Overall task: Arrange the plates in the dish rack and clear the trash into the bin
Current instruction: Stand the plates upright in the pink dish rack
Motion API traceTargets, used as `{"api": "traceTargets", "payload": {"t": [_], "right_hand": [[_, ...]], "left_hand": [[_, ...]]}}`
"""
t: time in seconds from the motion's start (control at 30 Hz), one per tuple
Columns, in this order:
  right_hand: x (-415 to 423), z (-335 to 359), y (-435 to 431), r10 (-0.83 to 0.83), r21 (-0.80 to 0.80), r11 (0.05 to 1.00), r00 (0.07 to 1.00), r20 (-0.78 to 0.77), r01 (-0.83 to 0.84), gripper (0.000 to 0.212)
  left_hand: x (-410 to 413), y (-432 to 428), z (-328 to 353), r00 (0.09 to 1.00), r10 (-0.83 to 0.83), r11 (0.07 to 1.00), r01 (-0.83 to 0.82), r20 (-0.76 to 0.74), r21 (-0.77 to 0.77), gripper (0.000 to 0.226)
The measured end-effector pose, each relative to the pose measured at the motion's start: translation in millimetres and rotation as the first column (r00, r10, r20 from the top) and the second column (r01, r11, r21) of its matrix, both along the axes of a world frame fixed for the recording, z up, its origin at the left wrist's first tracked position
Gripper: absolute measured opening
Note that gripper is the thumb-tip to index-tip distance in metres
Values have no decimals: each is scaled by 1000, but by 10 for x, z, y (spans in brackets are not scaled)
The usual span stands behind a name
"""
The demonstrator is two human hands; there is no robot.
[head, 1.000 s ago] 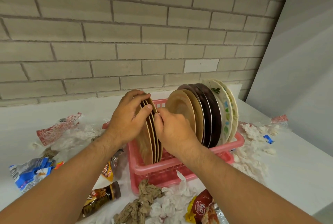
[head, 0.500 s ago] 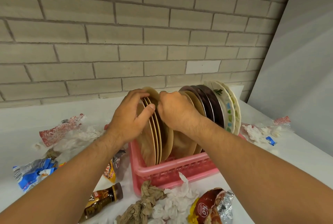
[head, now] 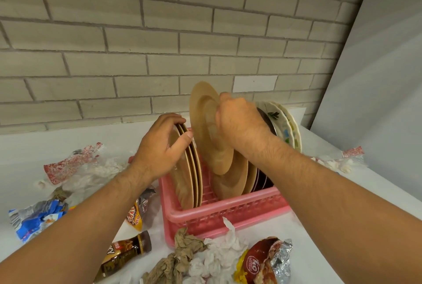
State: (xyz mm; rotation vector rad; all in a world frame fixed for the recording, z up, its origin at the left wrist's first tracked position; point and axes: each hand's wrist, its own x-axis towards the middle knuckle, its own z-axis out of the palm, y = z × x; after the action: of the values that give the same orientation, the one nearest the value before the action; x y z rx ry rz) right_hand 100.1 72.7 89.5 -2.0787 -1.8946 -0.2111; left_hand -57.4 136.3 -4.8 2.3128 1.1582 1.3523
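A pink dish rack [head: 228,211] stands on the white counter with plates on edge in it. My left hand [head: 159,146] grips the top rims of three tan plates [head: 193,169] at the rack's left end. My right hand [head: 239,121] holds one tan plate [head: 205,126] by its rim, lifted partly above the rack and tilted. Behind it stand more tan plates [head: 233,181], dark brown plates [head: 262,181] and white patterned plates [head: 287,130] at the right end. Crumpled trash lies around the rack. No bin is in view.
Trash on the counter: brown paper [head: 180,254] and white tissue [head: 219,256] in front, a red foil snack bag [head: 265,261], a brown bottle [head: 123,256], a blue wrapper [head: 36,217], a red-white wrapper [head: 70,162], tissue at the right [head: 338,162]. A brick wall stands behind.
My right hand has pulled one tan plate away from the left group and raised it above the rack. My left hand stays on the three remaining plates.
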Motion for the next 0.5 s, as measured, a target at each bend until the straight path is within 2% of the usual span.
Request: {"api": "traceTargets", "payload": {"t": [0.1,0.27,0.43,0.5], "right_hand": [[21,-191,-7,-3,-40,999,999,38,5,31],[49,-465,-30,18,-74,997,999,-44,-22,30],[92,-601,-73,21,-119,992,997,-69,-29,61],[133,-587,-79,2,-133,991,997,-71,-12,61]], "left_hand": [[-8,-12,10,1000,0,1000,0,-3,3,41],[8,-36,16,1000,13,1000,-13,-1,-17,43],[29,-49,20,1000,19,999,-19,-6,-29,45],[31,-47,21,1000,17,999,-17,-2,-32,45]]}}
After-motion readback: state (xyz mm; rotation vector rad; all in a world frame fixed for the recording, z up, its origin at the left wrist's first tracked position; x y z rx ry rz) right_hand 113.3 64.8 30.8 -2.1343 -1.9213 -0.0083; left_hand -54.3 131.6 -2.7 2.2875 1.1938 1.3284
